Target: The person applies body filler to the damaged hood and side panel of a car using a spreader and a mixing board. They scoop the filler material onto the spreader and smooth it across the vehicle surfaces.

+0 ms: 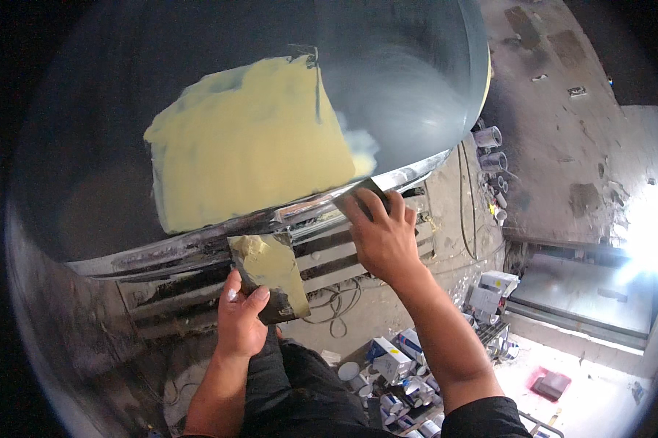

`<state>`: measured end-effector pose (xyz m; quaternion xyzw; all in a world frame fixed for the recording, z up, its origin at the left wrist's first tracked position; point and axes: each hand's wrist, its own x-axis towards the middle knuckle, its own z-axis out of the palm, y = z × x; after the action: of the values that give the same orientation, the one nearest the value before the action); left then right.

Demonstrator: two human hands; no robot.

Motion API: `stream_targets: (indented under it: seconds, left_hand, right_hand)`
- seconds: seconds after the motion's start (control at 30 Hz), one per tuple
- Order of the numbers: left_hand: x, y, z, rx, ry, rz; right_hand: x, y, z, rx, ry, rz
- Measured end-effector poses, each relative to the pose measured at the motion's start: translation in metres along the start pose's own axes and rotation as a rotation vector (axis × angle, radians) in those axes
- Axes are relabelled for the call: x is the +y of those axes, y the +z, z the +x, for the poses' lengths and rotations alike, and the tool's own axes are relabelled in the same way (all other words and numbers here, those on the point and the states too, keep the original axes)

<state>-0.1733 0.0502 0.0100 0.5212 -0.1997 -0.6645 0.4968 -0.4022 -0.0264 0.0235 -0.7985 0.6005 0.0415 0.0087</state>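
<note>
A broad patch of pale yellow filler [249, 146] covers part of a dark grey, curved panel [409, 95] in front of me. My left hand [241, 317] grips a thin, dark rectangular mixing board [276, 274], its thumb on the face, with yellow filler smeared across it. My right hand [384, 237] is closed on a flat, dark spreader [368, 187], close to the panel's lower edge and the patch's lower right corner. The fingers partly hide the spreader. Whether its blade touches the panel I cannot tell.
Below the panel edge runs a slatted rack [333, 255]. Several paint cans [493, 162] stand at the right; cartons [391, 361] and more tins crowd the floor near my legs. A cable [466, 204] lies on the floor. A bright light [653, 230] glares at far right.
</note>
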Motion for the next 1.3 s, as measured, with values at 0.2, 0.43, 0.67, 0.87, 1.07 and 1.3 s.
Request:
stream_targets:
  seconds: [0.2, 0.43, 0.67, 0.87, 1.07, 1.3]
  left_hand:
    - [0.010, 0.021, 0.002, 0.104, -0.015, -0.224]
    - [0.025, 0.030, 0.005, 0.102, 0.072, -0.248]
    - [0.024, -0.005, 0.014, 0.115, 0.108, -0.246]
    - [0.028, 0.009, 0.012, 0.195, 0.125, -0.239]
    - [0.030, 0.011, 0.015, 0.250, 0.178, -0.231]
    - [0.006, -0.020, 0.017, -0.044, 0.054, -0.337]
  right_hand:
    - [-0.025, -0.035, -0.042, 0.060, -0.051, 0.833]
    - [-0.029, -0.026, -0.047, 0.046, -0.321, 0.998]
    - [-0.010, -0.051, 0.072, 0.156, 0.087, 0.236]
    - [-0.006, -0.080, 0.175, 0.125, 0.130, 0.145]
    - [-0.030, -0.082, 0.165, 0.024, 0.065, 0.082]
    - [-0.043, -0.061, 0.118, 0.093, 0.008, 0.083]
